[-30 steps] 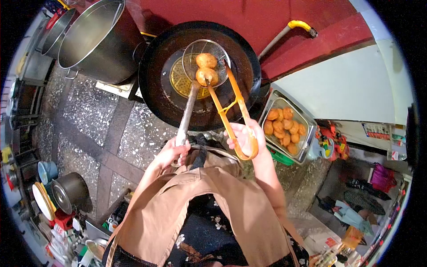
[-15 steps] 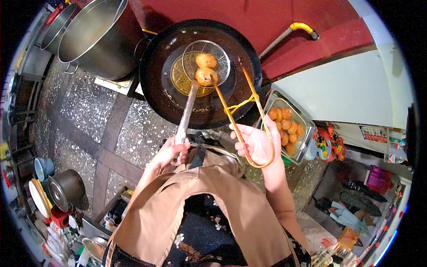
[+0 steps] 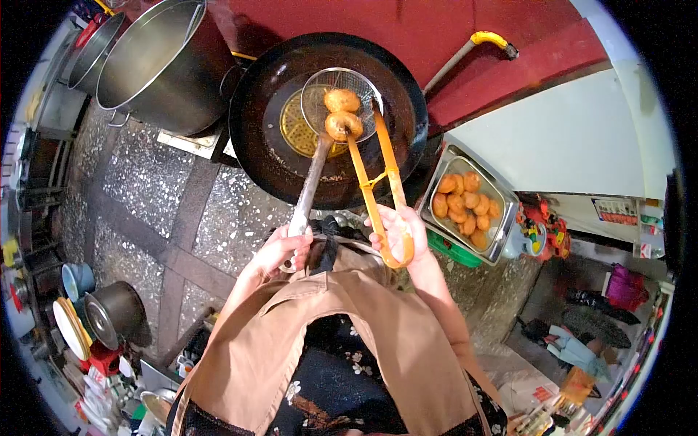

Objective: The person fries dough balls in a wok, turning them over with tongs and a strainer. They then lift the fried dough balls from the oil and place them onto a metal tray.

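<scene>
Over the wok [image 3: 254, 109], fried balls [image 3: 342, 100] lie in strainer [image 3: 313, 98], ahead of left hand [image 3: 275, 251] gripping its handle [image 3: 313, 176] and nearer right hand [image 3: 393, 231] loosely holding tongs [image 3: 365, 186] pointed forward.

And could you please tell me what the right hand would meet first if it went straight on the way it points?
The right hand would probably meet the near rim of the black wok first, or perhaps pass above it; height is unclear. Its tongs point towards the mesh skimmer.

Before me lies the wok [image 3: 254, 123], a pot [image 3: 185, 87] to its left, a tray [image 3: 502, 236] to its right, my strainer [image 3: 314, 102] above it.
</scene>
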